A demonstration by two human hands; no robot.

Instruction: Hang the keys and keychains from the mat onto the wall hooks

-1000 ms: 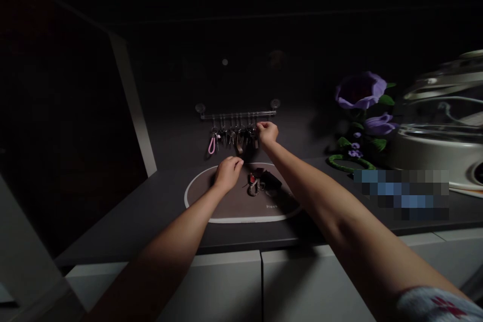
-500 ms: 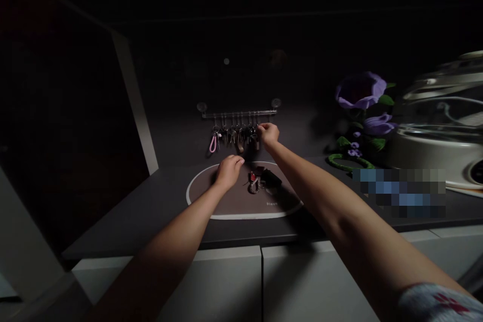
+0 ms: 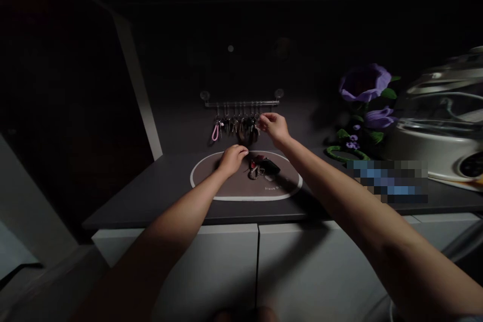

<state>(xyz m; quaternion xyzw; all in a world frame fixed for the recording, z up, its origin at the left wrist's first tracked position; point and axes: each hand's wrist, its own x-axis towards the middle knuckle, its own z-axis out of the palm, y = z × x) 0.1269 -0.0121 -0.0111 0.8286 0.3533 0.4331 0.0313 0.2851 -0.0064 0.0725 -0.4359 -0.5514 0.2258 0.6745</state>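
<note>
A clear rail (image 3: 241, 104) on the dark wall carries a row of hooks with several bunches of keys (image 3: 234, 125). A pink strap (image 3: 215, 133) hangs from the leftmost bunch. At the right end of the row, my right hand (image 3: 275, 126) pinches a set of keys (image 3: 258, 124) by its upper part. My left hand (image 3: 233, 159) is lower, over the brown oval mat (image 3: 222, 188), thumb and fingers pressed together with nothing visible in them. On the mat, right of my left hand, lie a braided keychain (image 3: 255, 172) with a red piece and a black pouch-like item (image 3: 270, 165).
The dark counter (image 3: 124, 201) runs above white cabinet doors (image 3: 222, 256). To the right stand purple knitted-looking flowers (image 3: 365, 83) with a green ring base, and a white appliance (image 3: 433, 148) with a clear upper part. A blurred-out patch (image 3: 388, 181) lies before them. A pale upright panel (image 3: 138, 85) edges the left side.
The whole view has shifted, so the counter and rail appear slightly higher. My right hand stays at the right end of the key row, my left hand over the mat.
</note>
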